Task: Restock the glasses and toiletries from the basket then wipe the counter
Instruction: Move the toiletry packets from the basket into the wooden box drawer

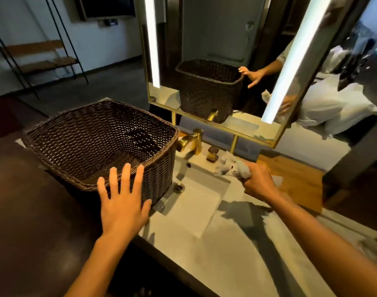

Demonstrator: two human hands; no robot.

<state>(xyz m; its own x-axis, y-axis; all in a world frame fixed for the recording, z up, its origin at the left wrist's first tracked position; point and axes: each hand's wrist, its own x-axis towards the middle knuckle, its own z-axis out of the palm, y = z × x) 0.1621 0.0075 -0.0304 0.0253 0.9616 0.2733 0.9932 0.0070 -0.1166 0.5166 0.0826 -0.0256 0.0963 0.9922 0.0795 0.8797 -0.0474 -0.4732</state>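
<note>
A dark brown wicker basket point(61, 133) stands on the left end of the pale counter point(237, 249); its inside looks empty. My left hand point(123, 202) is open with fingers spread, resting against the basket's near right corner. My right hand point(258, 181) is shut on a crumpled white cloth point(230, 167), held just above the counter behind the sink, near the tap. No glasses or toiletries show in the basket.
A rectangular white sink point(196, 198) with a gold tap point(189, 141) lies between my hands. A small brown bottle point(212, 154) stands behind it. A gold-framed lit mirror point(215, 46) rises at the back. A wooden tray point(294, 179) sits at the right.
</note>
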